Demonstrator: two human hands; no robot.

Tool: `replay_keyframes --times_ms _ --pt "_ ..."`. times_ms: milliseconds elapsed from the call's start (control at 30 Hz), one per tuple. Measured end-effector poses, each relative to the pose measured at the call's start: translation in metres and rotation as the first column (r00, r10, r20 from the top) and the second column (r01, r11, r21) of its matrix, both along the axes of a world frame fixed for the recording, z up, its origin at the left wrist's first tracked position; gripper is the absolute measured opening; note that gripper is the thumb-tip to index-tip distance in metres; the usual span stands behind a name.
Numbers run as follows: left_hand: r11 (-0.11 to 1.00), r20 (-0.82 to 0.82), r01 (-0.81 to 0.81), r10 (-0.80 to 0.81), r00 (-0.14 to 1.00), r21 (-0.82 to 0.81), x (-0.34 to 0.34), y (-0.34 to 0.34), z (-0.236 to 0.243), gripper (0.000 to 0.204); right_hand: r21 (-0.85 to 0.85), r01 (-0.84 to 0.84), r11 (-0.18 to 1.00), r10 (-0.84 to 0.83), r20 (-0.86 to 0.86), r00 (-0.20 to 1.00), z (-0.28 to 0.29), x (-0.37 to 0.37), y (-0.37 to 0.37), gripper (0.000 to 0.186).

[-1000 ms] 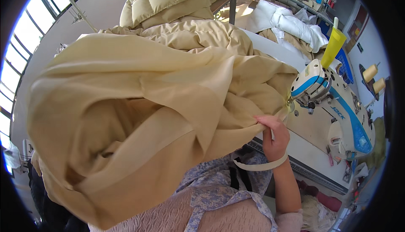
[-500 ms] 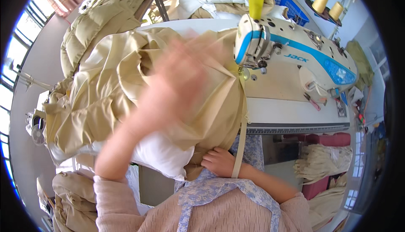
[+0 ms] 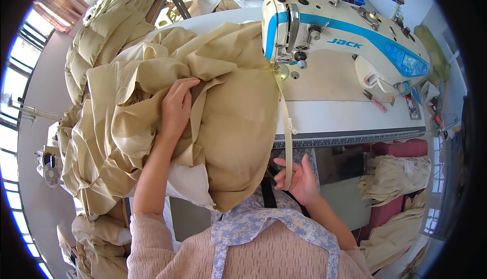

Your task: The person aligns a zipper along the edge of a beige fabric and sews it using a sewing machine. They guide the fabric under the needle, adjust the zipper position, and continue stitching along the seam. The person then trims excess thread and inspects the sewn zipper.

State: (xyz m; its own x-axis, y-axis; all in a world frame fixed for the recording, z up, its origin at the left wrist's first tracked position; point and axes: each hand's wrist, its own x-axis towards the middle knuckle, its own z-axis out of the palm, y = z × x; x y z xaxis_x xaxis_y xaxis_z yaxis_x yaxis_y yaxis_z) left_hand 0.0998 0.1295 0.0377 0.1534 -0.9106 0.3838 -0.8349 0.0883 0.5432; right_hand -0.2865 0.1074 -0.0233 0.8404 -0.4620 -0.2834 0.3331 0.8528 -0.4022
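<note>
Clearly the weight is the worry: the beige padded garment [image 3: 203, 112] bulges off the front edge of the sewing table [image 3: 350, 119] and hangs toward the person's lap, so it could drag on the stretch under the presser foot [image 3: 280, 65] and pull the seam off line. A judgement only, but the heavy folds piled at nine o'clock of the machine look ready to slide too.

Her left hand [image 3: 177, 107] lies flat on top of the bundle, fingers together and pressed down into a fold, not gripping it. From that hand, the needle end of the white and blue sewing machine [image 3: 345, 35] sits at about two o'clock, well apart.

Her right hand [image 3: 297, 177] is low, below the table edge, with thumb and fingers loosely curled around a narrow beige zipper tape [image 3: 287, 127]. That tape runs straight up at twelve o'clock from the hand to the foot. If the hold slackens, I'd guess the tape could twist or drift before reaching the needle.
</note>
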Motion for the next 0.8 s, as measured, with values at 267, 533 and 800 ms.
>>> replay_keyframes --times_ms 267,533,800 --pt "0.931 0.444 0.361 -0.298 0.845 -0.063 -0.147 -0.042 0.009 0.045 -0.865 -0.459 -0.205 -0.566 -0.278 0.777 0.064 -0.004 0.017 0.012" --pt "0.928 0.468 0.364 -0.359 0.807 0.084 -0.126 -0.056 -0.014 0.034 -0.878 -0.248 -0.409 -0.352 -0.098 0.931 0.067 0.006 0.004 0.022" --pt "0.882 0.442 0.458 -0.369 0.818 -0.109 -0.124 -0.053 -0.010 0.042 -0.951 -0.027 -0.308 -0.212 0.041 0.976 0.038 0.013 -0.022 0.017"
